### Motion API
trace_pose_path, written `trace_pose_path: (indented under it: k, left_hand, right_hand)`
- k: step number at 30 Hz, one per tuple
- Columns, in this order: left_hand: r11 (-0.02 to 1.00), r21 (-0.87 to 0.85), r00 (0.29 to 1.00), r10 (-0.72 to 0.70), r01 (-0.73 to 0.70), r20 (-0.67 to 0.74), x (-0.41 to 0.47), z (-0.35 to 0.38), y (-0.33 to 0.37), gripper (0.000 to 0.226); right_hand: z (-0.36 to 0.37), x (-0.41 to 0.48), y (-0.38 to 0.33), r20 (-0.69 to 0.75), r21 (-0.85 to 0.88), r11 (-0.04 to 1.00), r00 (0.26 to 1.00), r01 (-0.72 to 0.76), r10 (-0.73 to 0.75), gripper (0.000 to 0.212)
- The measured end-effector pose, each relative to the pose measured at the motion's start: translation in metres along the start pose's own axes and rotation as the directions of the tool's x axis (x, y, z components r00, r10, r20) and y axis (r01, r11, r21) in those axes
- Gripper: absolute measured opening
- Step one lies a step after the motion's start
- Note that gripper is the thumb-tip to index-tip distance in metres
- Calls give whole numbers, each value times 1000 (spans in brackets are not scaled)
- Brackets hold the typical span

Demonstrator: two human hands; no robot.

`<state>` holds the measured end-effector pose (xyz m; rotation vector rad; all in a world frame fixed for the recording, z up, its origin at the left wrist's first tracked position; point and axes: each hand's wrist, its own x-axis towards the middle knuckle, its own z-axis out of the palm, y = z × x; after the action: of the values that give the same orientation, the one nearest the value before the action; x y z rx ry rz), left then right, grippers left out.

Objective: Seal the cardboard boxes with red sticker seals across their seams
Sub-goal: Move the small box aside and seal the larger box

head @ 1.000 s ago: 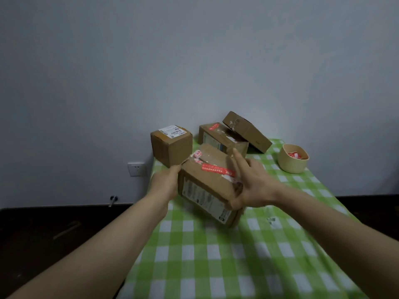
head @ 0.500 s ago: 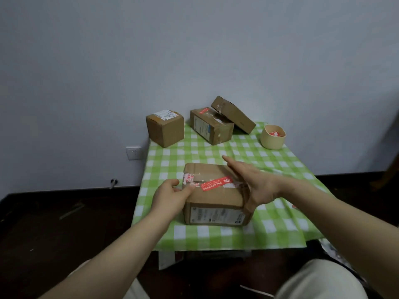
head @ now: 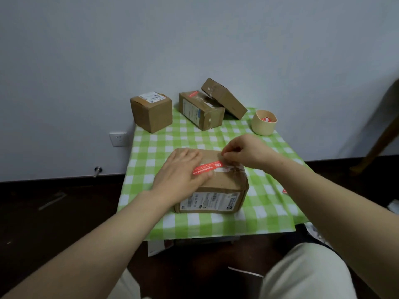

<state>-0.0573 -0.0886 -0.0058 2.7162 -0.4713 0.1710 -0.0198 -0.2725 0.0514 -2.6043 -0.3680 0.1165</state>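
A cardboard box (head: pixel 224 186) with a shipping label on its front stands near the front of the green checked table (head: pixel 194 225). A red sticker seal (head: pixel 208 167) lies across its top seam. My left hand (head: pixel 181 173) lies flat on the box top, fingers straight, touching the seal's left end. My right hand (head: pixel 246 151) is at the far right of the box top, fingertips pinching the seal's right end.
Three more cardboard boxes stand at the back: a cube (head: pixel 151 111), a longer one (head: pixel 200 110) and a flat one (head: pixel 224 98) leaning on it. A beige cup (head: pixel 264 124) holding red seals sits at the back right. A wall socket (head: pixel 117 139) is on the left.
The box came from mid-air down onto the table front. My left hand moved from its side onto the top; my right hand left the box's end and now pinches the seal.
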Motion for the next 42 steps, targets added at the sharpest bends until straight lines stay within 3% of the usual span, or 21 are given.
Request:
trace_pose_path:
  k: [6, 22, 33, 37, 42]
  left_hand:
    - [996, -78, 998, -28, 32, 53, -1, 7, -4, 71]
    - [996, -87, 998, -25, 29, 50, -1, 12, -6, 74]
    - [996, -87, 998, -29, 33, 51, -1, 13, -6, 74]
    - [996, -88, 999, -29, 33, 45, -1, 12, -5, 73]
    - [995, -92, 998, -34, 39, 52, -2, 12, -5, 73]
  right_hand:
    - [4, 10, -2, 43, -90, 996, 999, 20, -16, 19]
    - [8, 13, -2, 52, -85, 996, 998, 21, -17, 16]
    - [0, 12, -3, 136, -118, 993, 991, 27, -11, 14]
    - [-5, 12, -2, 180, -38, 999, 984, 17, -9, 15]
    - [-1, 14, -8, 171, -201, 977, 985, 66, -31, 19]
